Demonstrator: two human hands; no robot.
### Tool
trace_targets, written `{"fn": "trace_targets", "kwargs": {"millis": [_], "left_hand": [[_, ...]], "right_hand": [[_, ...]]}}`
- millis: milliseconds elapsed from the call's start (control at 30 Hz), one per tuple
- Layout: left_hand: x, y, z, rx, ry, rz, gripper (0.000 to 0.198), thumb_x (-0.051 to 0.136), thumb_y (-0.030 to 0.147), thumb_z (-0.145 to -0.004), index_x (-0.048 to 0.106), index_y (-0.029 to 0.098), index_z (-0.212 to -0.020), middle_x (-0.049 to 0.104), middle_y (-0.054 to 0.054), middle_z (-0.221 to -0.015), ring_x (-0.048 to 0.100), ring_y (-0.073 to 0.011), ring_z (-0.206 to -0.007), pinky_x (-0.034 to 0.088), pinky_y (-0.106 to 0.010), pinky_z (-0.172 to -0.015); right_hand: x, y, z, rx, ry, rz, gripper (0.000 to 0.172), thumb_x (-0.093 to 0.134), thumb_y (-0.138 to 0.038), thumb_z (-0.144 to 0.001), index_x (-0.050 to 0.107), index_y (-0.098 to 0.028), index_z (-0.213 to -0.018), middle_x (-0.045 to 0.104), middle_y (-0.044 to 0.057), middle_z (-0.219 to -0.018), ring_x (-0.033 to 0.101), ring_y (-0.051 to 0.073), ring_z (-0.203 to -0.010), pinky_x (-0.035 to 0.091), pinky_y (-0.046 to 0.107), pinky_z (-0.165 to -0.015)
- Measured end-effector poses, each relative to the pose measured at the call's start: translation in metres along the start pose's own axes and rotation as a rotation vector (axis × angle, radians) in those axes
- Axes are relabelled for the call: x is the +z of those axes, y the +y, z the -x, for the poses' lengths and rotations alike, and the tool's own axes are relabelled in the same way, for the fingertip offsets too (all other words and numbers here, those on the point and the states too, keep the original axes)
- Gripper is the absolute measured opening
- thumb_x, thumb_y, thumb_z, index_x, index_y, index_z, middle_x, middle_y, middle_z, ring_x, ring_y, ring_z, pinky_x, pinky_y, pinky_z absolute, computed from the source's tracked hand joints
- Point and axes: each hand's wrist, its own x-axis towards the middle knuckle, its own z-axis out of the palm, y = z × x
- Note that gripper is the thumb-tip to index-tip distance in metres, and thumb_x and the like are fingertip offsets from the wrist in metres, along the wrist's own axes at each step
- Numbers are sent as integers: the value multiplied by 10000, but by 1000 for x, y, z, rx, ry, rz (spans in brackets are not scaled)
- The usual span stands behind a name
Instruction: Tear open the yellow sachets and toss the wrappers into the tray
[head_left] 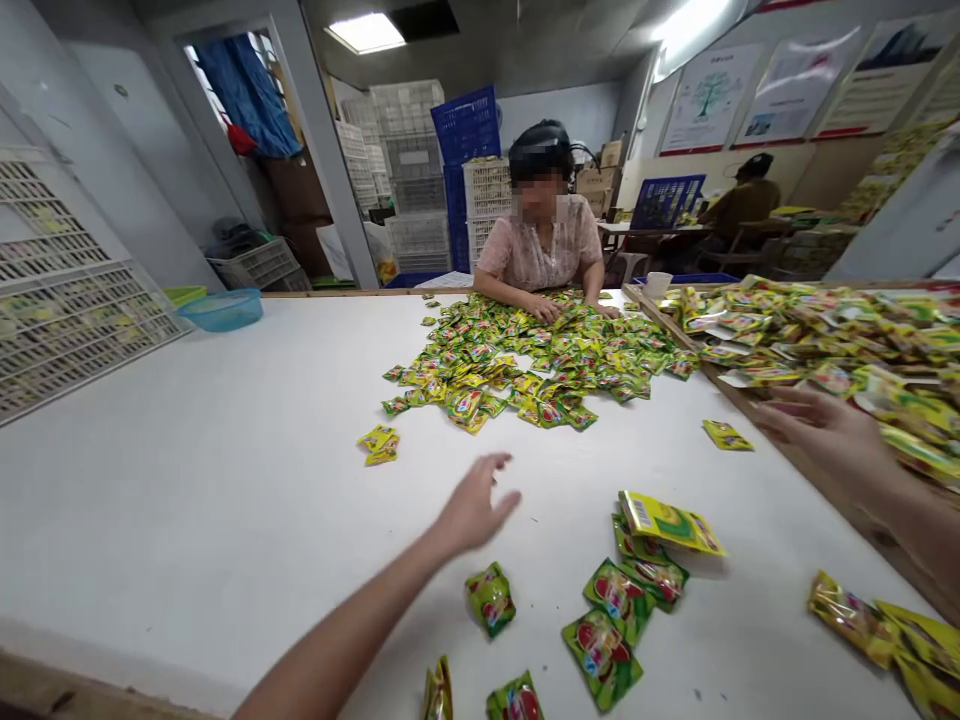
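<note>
My left hand [476,503] is over the white table [225,480], fingers apart and empty, just above a green packet [491,600]. My right hand [825,425] hovers by the wooden divider at the right, its fingers blurred; whether it holds anything is unclear. Between the hands, a yellow-green pack [671,522] rests on several green packets [619,600]. One yellow packet [726,435] lies left of my right hand. A few yellow packets [380,444] lie beyond my left hand. A large heap of small packets [525,365] covers the table's far middle.
Across the table a person [544,240] has both hands in the heap. Larger packs [862,340] are piled beyond the wooden divider [694,345]. A blue basin [221,310] and white crates [67,280] stand left. More yellow packets [855,620] lie near right.
</note>
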Motion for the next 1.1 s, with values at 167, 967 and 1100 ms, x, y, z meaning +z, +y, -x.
{"fn": "trace_targets", "kwargs": {"millis": [167, 967, 1100], "left_hand": [[-20, -43, -91, -320, 249, -378, 488, 515, 282, -821, 415, 132, -1273, 460, -186, -1272, 450, -339, -1185, 382, -476, -950], [-138, 36, -230, -160, 320, -682, 868, 572, 533, -762, 142, 219, -1447, 17, -127, -1540, -11, -378, -1394, 46, -584, -1086], [-159, -44, -189, -353, 258, -737, 622, 505, 422, -819, 325, 225, -1381, 222, -142, -1496, 182, -357, -1371, 141, -568, -1078]], "right_hand": [[59, -43, 22, 64, -114, -32, 306, 602, -431, -613, 626, -208, -820, 691, 87, -744, 654, 229, -670, 513, 365, -639], [69, -34, 58, 27, -430, -61, 485, 604, -650, -626, 693, -212, -816, 713, 81, -765, 659, 229, -709, 548, 346, -655], [57, -6, 52, 72, -338, -41, 463, 641, -659, -570, 700, -243, -764, 726, 92, -776, 676, 267, -699, 567, 374, -631]]}}
